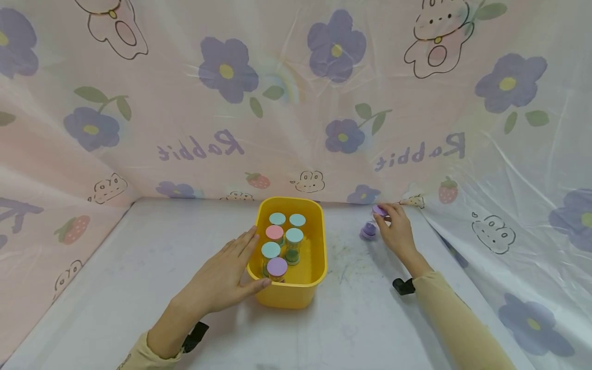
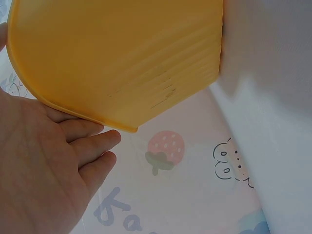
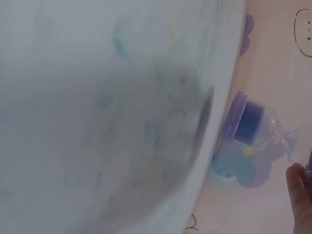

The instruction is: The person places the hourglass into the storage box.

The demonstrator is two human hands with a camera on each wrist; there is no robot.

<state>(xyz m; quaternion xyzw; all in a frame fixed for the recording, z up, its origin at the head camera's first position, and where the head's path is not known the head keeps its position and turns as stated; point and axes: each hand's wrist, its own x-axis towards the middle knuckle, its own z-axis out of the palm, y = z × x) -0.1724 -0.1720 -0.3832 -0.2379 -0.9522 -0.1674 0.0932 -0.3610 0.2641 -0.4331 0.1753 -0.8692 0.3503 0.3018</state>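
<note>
My right hand [image 1: 396, 228] pinches a sand timer [image 1: 368, 231] by its upper end. In the right wrist view, the sand timer [image 3: 251, 122] has a purple end cap, dark bluish sand and a clear narrow neck; only the fingertips of that hand [image 3: 300, 192] appear. A yellow bin [image 1: 291, 298] stands at the middle of the table. My left hand [image 1: 222, 275] lies along its left side with fingers extended, touching the rim. The left wrist view shows that hand [image 2: 44, 156] against the bin's outer wall [image 2: 126, 58]. Inside the bin stand several sand timers, including a purple-topped one [image 1: 277, 266] and a pink-topped one [image 1: 275, 233].
The bin's other timers have light-blue tops, such as the one at its right [image 1: 294, 236]. A white table surface [image 1: 351, 318] with faint stains lies under everything. A printed curtain [image 1: 287, 113] with flowers and rabbits rises behind and at both sides.
</note>
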